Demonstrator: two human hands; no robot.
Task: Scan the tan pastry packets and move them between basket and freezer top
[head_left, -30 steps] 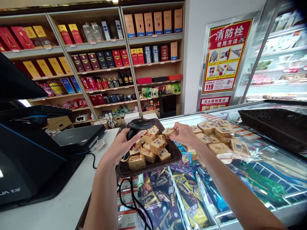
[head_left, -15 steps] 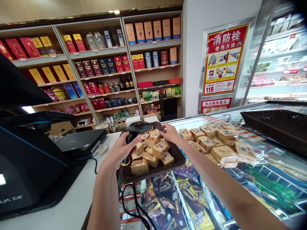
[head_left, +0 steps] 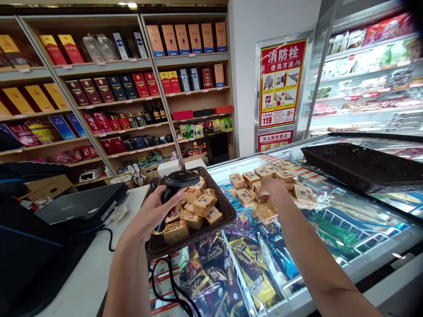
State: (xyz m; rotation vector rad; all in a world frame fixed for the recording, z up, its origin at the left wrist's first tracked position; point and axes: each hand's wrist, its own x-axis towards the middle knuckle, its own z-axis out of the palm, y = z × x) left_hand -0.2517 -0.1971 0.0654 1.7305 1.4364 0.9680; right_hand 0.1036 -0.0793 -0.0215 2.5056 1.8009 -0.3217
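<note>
My left hand (head_left: 147,215) is closed around the handle of a black barcode scanner (head_left: 181,177), its head above a brown woven basket (head_left: 228,215). Inside the basket lie several tan, block-shaped wrapped packets (head_left: 203,204), probably food. On the freezer's glass top to the right is a spread of similar packets (head_left: 245,197) with barcode labels. My right hand (head_left: 277,191) is down among these, its fingers pointing left and touching or just over them. Blur and the hand itself hide whether the fingers grip one. A packet (head_left: 267,213) lies just below that hand.
The glass-topped freezer (head_left: 317,240) holds bagged ice creams. A dark tray (head_left: 360,165) lies on its far right. A scanner cable (head_left: 173,286) hangs below the basket. The white counter (head_left: 82,273) with dark checkout equipment (head_left: 26,246) stands left; stocked shelves (head_left: 115,103) line the back.
My right hand has left the basket's far right edge and moved right to the loose packets. My left hand still holds the scanner over the basket. The view has turned to the right.
</note>
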